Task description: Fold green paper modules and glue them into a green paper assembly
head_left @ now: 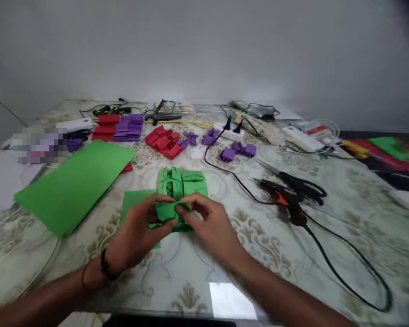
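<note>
Between my two hands is a small piece of green paper [167,210], pinched by its sides just above the table. My left hand [136,229] grips its left side with thumb and fingers. From the right, my right hand [209,222] pinches it, the thumb lying on its upper face. Right behind it sit several folded green paper pieces [195,180] in a block, partly covered by my fingers. A flat green sheet [132,200] lies under and beside my left hand, partly hidden.
A large green sheet [78,186] lies left. Behind are folded red pieces [165,141] and purple pieces [128,127]. To the right, a glue gun [286,200] with a trailing black cable rests against scissors [300,184]. A white power strip [303,138] stands farther back.
</note>
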`<act>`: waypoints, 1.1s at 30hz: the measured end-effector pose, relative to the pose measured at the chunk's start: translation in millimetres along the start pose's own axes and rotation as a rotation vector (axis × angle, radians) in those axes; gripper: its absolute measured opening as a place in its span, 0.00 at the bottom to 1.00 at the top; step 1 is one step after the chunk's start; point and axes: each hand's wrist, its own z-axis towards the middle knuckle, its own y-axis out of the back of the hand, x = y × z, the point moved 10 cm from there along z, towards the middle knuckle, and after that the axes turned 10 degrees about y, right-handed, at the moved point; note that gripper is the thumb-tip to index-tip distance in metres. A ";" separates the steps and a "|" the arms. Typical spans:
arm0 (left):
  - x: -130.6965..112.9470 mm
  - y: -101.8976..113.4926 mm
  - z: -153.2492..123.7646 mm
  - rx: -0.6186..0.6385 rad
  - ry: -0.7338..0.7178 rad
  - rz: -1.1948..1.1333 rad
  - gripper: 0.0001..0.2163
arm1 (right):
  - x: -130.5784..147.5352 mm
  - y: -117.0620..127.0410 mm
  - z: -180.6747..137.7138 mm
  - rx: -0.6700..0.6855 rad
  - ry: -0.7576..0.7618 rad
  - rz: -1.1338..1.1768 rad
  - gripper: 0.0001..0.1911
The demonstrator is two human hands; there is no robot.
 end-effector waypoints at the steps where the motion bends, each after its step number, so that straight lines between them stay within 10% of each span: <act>1: 1.6 -4.5 2.3 0.045 0.017 -0.042 0.17 | -3.9 1.3 -0.9 -0.003 -0.021 0.016 0.12; 33: 6.5 -22.0 8.9 0.270 0.174 -0.424 0.14 | -1.5 -7.4 -1.2 0.123 0.063 0.190 0.13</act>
